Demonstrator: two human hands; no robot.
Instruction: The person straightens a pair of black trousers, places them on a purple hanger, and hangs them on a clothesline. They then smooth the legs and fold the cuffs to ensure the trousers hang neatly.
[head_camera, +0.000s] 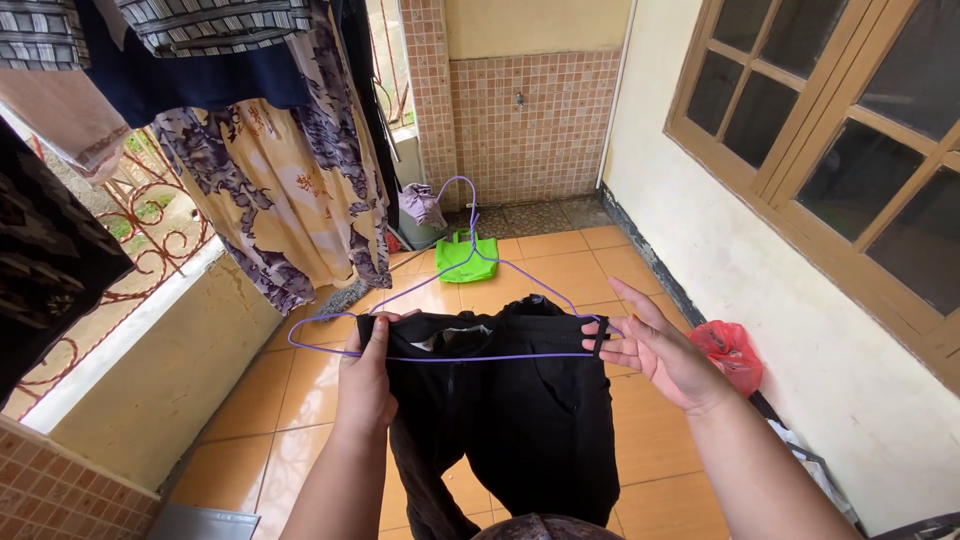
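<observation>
A pair of black trousers (520, 420) hangs from a thin purple wire hanger (450, 290) held out in front of me. My left hand (365, 385) pinches the waistband and the hanger's lower bar at the left side. My right hand (655, 350) is at the right end of the waistband, fingers spread, with a belt loop hooked around the fingertips. The hanger's hook points up and away from me.
Patterned and striped clothes (270, 150) hang on a line at upper left beside a low wall with a red iron grille (150, 230). A green bag (466, 256) lies on the orange floor tiles, a red plastic bag (730, 350) sits by the right wall under a wooden window (830, 130).
</observation>
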